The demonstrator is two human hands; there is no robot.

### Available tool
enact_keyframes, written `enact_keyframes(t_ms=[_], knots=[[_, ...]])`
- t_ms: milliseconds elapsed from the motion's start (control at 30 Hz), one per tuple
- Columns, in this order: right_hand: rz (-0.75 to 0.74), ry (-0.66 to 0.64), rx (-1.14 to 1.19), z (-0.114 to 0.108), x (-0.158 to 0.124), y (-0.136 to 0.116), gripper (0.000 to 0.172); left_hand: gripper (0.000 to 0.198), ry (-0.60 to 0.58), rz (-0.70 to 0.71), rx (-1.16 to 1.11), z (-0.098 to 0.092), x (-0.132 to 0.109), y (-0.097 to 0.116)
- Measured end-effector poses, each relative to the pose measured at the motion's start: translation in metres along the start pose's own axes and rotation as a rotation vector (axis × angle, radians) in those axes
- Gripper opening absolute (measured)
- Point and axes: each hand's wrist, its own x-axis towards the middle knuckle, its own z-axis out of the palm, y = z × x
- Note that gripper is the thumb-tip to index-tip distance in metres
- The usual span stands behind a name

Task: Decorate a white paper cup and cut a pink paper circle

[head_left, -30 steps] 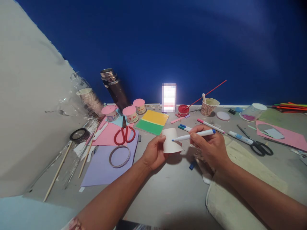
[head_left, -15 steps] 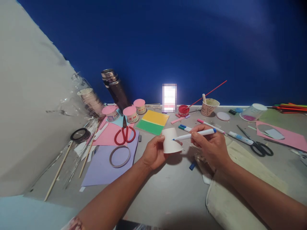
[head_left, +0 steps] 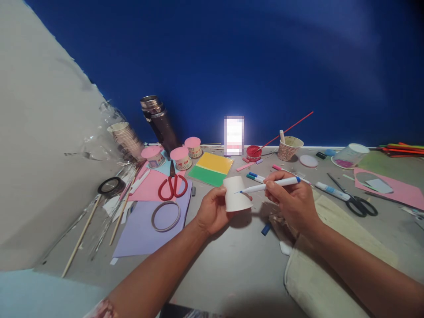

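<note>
A plain white paper cup (head_left: 234,201), turned rim down and a little tilted, rests in my left hand (head_left: 211,211), whose fingers wrap its left side and underside. My right hand (head_left: 291,196) pinches a white marker pen (head_left: 273,184) with a blue end. The pen's blue tip touches the cup's side, where a short blue line shows. Below the right hand a blue pen cap (head_left: 266,229) lies on the table. Green and blue capped markers (head_left: 254,177) lie just behind the cup.
Red-handled scissors (head_left: 172,185) and a tape ring (head_left: 165,216) lie on coloured paper at left. Behind stand pink-topped cups (head_left: 181,159) and a dark flask (head_left: 162,128). Black scissors (head_left: 361,205), a glue tube (head_left: 331,191) and a beige cloth (head_left: 331,265) are at right.
The pen tip has shifted slightly right along the cup, and a short blue line now shows to its left. My left hand and the cup have barely moved.
</note>
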Motion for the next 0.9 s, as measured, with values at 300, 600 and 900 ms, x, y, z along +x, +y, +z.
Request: enact_keyframes(t_ms=[300,600,900], knots=[[0.025,0.003,0.047,-0.0011,0.0004,0.0015,0.024,0.044,-0.031,-0.017,-0.020,-0.0001,-0.0001,0.0014],[0.018,0.006,0.072,-0.0006,0.0016,0.0000,0.024,0.044,-0.072,-0.032,-0.050,-0.0033,0.0001,0.0016],[-0.011,0.002,0.076,-0.0024,0.0025,0.0029,0.025,0.050,-0.073,-0.047,-0.052,-0.0051,0.0003,0.0029]])
